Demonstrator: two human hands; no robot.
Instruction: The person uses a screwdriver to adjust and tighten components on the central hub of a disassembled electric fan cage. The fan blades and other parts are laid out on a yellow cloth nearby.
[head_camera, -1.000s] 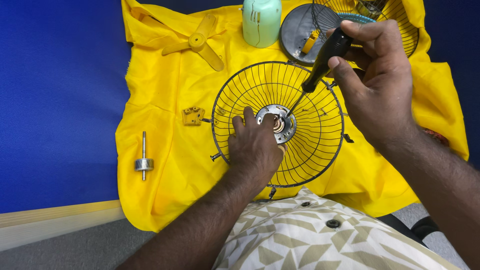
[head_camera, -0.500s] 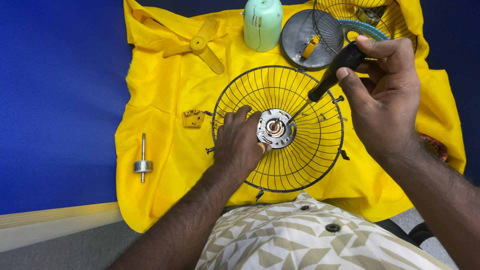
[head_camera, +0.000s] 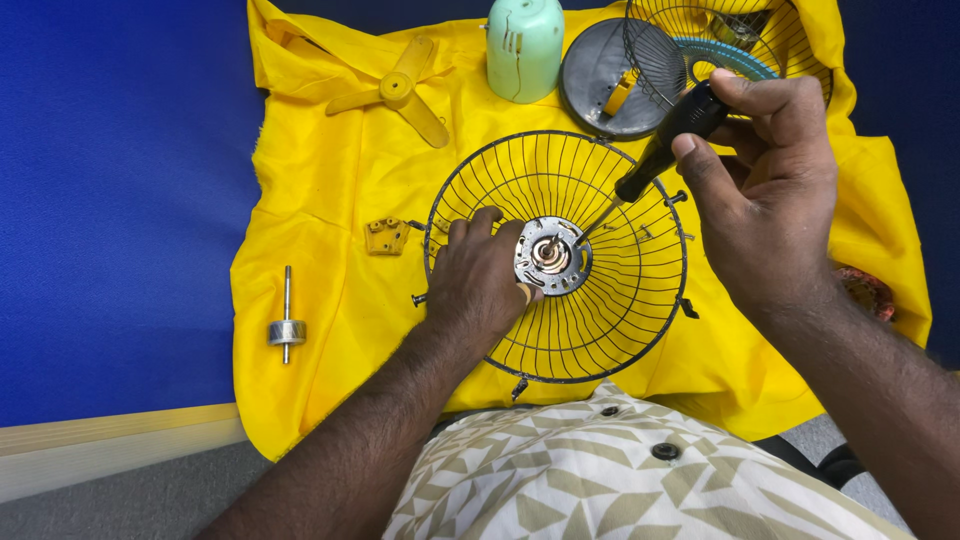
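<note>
A: Sitting close in, patterned shirt at bottom edge. Left hand resting flat on the black wire fan guard, fingers spread over the wires, pinning it down on the yellow cloth. Thumb touching the metal hub plate at guard centre.

B: Right hand?

A: Right hand wrapped tight round the black screwdriver handle, fingers curled shut on it. Shaft angling down-left, tip now sitting at the hub plate. Half a second back, tip hovering well clear; a second back, on the hub too. So re-seating on a fastener, guard shifted slightly in between.

B: Meaning?

A: Judging: hub screws being worked one after another, not finished.

B: Loose parts?

A: Lying left: steel shaft with collar, small yellow bracket. Further out: yellow fan blade, pale green housing, grey round base, second wire guard at top.
</note>
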